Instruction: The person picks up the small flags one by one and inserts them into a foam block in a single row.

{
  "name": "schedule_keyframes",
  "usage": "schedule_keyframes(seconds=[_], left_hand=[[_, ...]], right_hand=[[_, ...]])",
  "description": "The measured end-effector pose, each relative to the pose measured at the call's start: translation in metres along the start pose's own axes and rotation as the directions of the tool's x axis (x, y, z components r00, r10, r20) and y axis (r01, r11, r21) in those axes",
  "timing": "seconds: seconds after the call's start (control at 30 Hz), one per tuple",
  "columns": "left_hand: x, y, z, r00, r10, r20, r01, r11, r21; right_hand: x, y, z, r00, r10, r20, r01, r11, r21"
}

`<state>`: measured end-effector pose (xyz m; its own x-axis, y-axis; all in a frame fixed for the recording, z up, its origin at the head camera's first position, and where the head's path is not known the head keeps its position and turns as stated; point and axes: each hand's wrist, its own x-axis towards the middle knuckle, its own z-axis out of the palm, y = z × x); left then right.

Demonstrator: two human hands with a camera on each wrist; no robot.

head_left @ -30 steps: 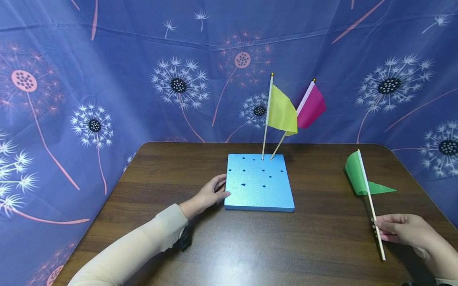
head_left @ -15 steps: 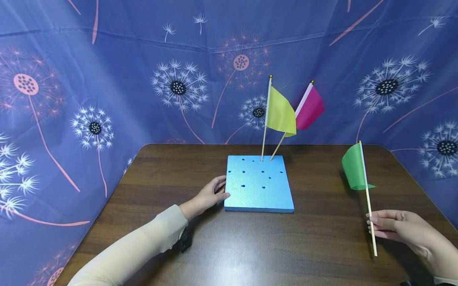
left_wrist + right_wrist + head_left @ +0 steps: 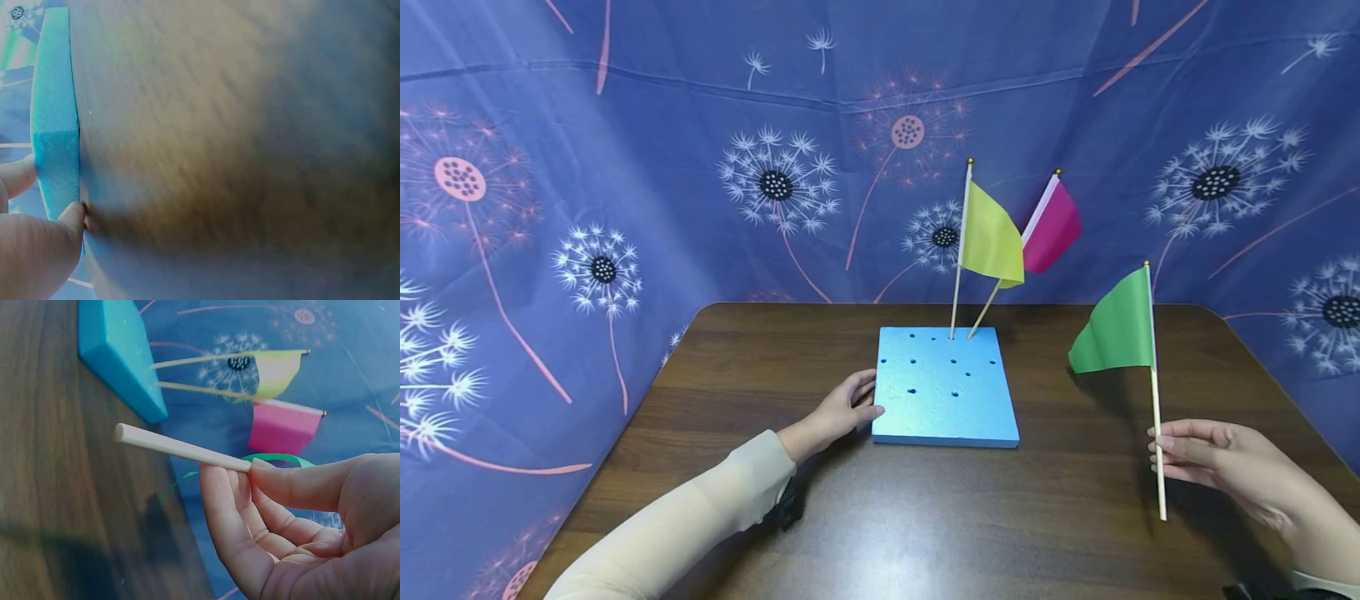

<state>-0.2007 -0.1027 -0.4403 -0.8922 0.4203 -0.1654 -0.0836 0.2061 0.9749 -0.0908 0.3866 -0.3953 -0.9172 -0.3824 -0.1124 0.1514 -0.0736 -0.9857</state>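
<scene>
At the left edge of a blue foam board [image 3: 946, 418] with small holes, my left hand [image 3: 833, 419] holds on. Its thumb lies at the rim and other fingers press the side, near the table in the left wrist view. My right hand [image 3: 1228, 458] pinches the wooden stick of a green flag [image 3: 1116, 329] between thumb and fingertips. The flag stands nearly upright above the table, well right of the board; in the right wrist view the stick's bare lower end [image 3: 181, 448] sticks out. A yellow flag [image 3: 988, 233] and a leaning magenta flag [image 3: 1054, 231] stand in the board's back edge.
The board lies on a dark brown wooden table [image 3: 760, 350]. Behind and along the sides hangs a blue cloth [image 3: 685, 167] printed with dandelions. The two planted flags rise above the board's back, the yellow one partly overlapping the magenta one.
My right hand has moved left and a little upward, raising the green flag more upright; its cloth now spreads out to the left. My left hand and the board have stayed in place.
</scene>
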Motion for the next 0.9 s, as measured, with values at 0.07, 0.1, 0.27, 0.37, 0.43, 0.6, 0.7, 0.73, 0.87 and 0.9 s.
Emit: schedule_keyframes(seconds=[0.07,0.1,0.27,0.37,0.43,0.6,0.7,0.73,0.87,0.9], left_hand=[[0.0,-0.001,0.001,1.0,0.001,0.002,-0.001,1.0,0.0],[0.0,-0.001,0.001,1.0,0.001,0.003,-0.001,1.0,0.001],[0.001,-0.003,0.002,1.0,0.002,0.004,-0.002,1.0,-0.005],[0.001,-0.003,0.002,1.0,0.003,0.003,-0.003,1.0,-0.005],[0.001,-0.002,0.003,1.0,0.005,0.003,-0.005,1.0,-0.002],[0.0,-0.003,0.002,1.0,0.012,0.005,-0.012,1.0,0.0],[0.001,-0.004,0.001,1.0,0.01,0.003,-0.01,1.0,0.003],[0.001,-0.004,0.001,1.0,0.008,-0.001,-0.008,1.0,0.009],[0.003,-0.003,0.0,1.0,-0.001,-0.014,0.001,1.0,0.019],[0.003,-0.002,0.0,1.0,-0.003,-0.015,0.003,1.0,0.017]], right_hand=[[0.002,-0.002,0.004,1.0,-0.011,-0.004,0.011,1.0,-0.003],[0.004,-0.003,0.006,1.0,-0.013,-0.006,0.013,1.0,-0.002],[0.012,-0.007,0.017,0.999,-0.052,-0.003,0.052,0.999,0.004],[0.017,-0.01,0.025,0.998,-0.057,-0.027,0.056,0.998,-0.039],[0.02,-0.014,0.031,0.997,-0.05,-0.059,0.045,0.996,-0.079],[0.027,-0.021,0.047,0.991,-0.038,-0.128,0.018,0.989,-0.149],[0.03,-0.026,0.056,0.989,-0.048,-0.142,0.023,0.985,-0.169],[0.032,-0.027,0.058,0.988,-0.056,-0.142,0.032,0.985,-0.167],[0.038,-0.033,0.066,0.987,-0.076,-0.144,0.051,0.984,-0.172],[0.039,-0.034,0.067,0.986,-0.083,-0.144,0.057,0.983,-0.174]])
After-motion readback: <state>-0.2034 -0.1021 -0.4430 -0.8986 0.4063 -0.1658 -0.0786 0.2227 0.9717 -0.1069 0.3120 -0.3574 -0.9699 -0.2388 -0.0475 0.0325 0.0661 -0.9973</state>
